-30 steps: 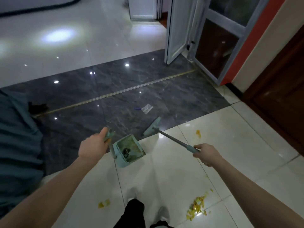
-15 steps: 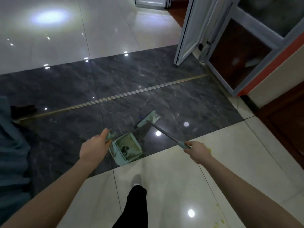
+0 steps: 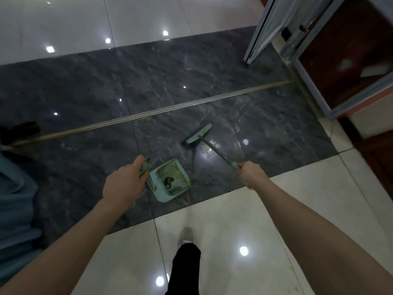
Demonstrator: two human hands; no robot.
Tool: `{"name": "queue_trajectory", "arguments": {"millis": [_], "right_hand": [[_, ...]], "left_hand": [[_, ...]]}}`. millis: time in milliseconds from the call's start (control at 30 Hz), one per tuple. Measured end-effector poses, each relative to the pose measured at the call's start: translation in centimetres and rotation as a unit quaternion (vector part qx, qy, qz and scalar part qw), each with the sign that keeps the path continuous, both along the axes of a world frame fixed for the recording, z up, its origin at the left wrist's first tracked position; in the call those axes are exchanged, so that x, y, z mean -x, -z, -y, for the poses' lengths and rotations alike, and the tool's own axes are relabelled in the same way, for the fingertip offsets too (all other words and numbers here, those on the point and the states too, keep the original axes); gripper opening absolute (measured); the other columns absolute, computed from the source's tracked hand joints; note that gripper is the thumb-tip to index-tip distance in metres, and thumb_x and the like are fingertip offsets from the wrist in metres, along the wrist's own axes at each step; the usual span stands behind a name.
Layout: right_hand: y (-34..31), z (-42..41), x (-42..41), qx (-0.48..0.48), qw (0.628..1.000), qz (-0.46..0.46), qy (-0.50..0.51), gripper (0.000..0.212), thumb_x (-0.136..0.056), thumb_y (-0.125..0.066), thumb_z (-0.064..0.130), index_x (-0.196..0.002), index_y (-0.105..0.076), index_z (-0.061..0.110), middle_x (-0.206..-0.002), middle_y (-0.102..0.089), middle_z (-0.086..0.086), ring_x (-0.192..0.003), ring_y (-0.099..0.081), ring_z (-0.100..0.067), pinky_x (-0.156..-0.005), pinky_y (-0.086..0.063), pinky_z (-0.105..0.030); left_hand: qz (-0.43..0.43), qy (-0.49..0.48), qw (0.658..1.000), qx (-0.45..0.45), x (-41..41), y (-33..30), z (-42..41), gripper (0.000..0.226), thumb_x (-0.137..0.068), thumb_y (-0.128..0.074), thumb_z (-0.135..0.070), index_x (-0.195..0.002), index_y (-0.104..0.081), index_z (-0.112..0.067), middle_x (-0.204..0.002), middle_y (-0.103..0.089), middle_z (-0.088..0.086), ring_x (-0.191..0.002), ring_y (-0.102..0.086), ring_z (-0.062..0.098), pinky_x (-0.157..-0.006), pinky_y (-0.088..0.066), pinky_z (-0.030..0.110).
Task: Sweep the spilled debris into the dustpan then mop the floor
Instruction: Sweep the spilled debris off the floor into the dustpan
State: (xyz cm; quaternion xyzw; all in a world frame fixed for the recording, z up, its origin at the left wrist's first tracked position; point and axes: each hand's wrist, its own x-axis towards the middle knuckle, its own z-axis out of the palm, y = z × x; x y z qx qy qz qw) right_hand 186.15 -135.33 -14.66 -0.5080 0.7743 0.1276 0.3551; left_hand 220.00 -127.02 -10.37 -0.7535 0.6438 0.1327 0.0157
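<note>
My left hand grips the handle of a pale green dustpan, which hangs over the dark marble strip with a small dark clump of dirt inside. My right hand is closed around the handle of a pale green broom. Its head rests on the dark floor beyond the dustpan. A clear plastic scrap lies on the dark tile just right of the broom shaft, with a thin dark blue stick on the floor to its left.
An open white-framed door and a glass-panelled frame stand at the upper right. A metal threshold strip crosses the dark floor. Blue fabric fills the left edge. My leg and shoe step on the pale tiles.
I have walked forward onto the dark strip. The yellow debris on the pale tiles has dropped out of view behind me. The broom head has moved past the plastic scrap.
</note>
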Motion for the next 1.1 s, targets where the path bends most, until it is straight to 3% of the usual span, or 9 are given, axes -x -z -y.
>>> {"name": "queue_trajectory", "arguments": {"millis": [167, 433, 600, 700, 833, 1100], "right_hand": [[-0.1, -3.1, 3.7, -0.024, 0.999, -0.007, 0.042, 0.031, -0.096, -0.049, 0.029, -0.12, -0.067, 0.023, -0.091, -0.066, -0.014, -0.072, -0.066, -0.032, -0.056, -0.051, -0.033], [-1.6, -12.9, 9.2, -0.07, 0.996, -0.008, 0.059, 0.029, -0.098, -0.047, 0.026, -0.122, -0.063, 0.02, -0.082, -0.062, -0.011, -0.067, -0.064, -0.029, -0.048, -0.047, -0.028], [-2.6, -21.8, 12.4, -0.086, 0.993, -0.018, 0.075, 0.031, -0.098, -0.046, 0.036, -0.118, -0.063, 0.02, -0.079, -0.061, -0.006, -0.066, -0.063, -0.023, -0.055, -0.05, -0.029], [-2.8, -28.9, 15.4, -0.085, 0.993, -0.028, 0.074, 0.031, -0.096, -0.047, 0.031, -0.119, -0.063, 0.019, -0.086, -0.062, -0.004, -0.073, -0.061, -0.022, -0.061, -0.048, -0.03], [-3.1, -39.9, 19.8, -0.098, 0.989, -0.065, 0.094, 0.03, -0.09, -0.045, 0.028, -0.114, -0.064, 0.024, -0.086, -0.063, 0.0, -0.078, -0.064, -0.021, -0.069, -0.051, -0.03], [-5.9, -62.8, 27.0, -0.135, 0.974, -0.104, 0.148, 0.031, -0.092, -0.042, 0.032, -0.114, -0.062, 0.033, -0.1, -0.063, 0.002, -0.096, -0.064, -0.021, -0.074, -0.044, -0.029]], "left_hand": [[-0.008, 0.008, 1.0, 0.007, -0.6, -0.1, 1.1, 0.032, -0.094, -0.054, -0.038, -0.118, -0.042, -0.021, -0.086, -0.066, 0.01, -0.076, -0.063, 0.034, -0.057, -0.041, 0.035], [-0.016, 0.054, 0.998, 0.016, 1.7, -0.4, 0.2, 0.027, -0.093, -0.055, -0.034, -0.111, -0.041, -0.019, -0.081, -0.064, 0.012, -0.072, -0.062, 0.037, -0.059, -0.043, 0.038], [-0.014, 0.121, 0.992, 0.03, 6.0, -1.7, -3.2, 0.028, -0.092, -0.057, -0.032, -0.109, -0.042, -0.016, -0.078, -0.064, 0.012, -0.066, -0.06, 0.034, -0.056, -0.042, 0.038], [-0.006, 0.162, 0.986, 0.044, 8.9, -2.8, -6.1, 0.028, -0.091, -0.059, -0.03, -0.109, -0.044, -0.014, -0.075, -0.061, 0.011, -0.058, -0.049, 0.027, -0.053, -0.04, 0.035], [0.018, 0.219, 0.975, 0.041, 13.0, -4.1, -10.8, 0.031, -0.091, -0.058, -0.034, -0.11, -0.042, -0.016, -0.078, -0.063, 0.014, -0.066, -0.061, 0.035, -0.054, -0.041, 0.036], [0.024, 0.336, 0.941, 0.038, 22.9, -5.3, -22.3, 0.025, -0.094, -0.054, -0.035, -0.108, -0.041, -0.019, -0.077, -0.062, 0.012, -0.062, -0.057, 0.031, -0.056, -0.049, 0.039]]}}
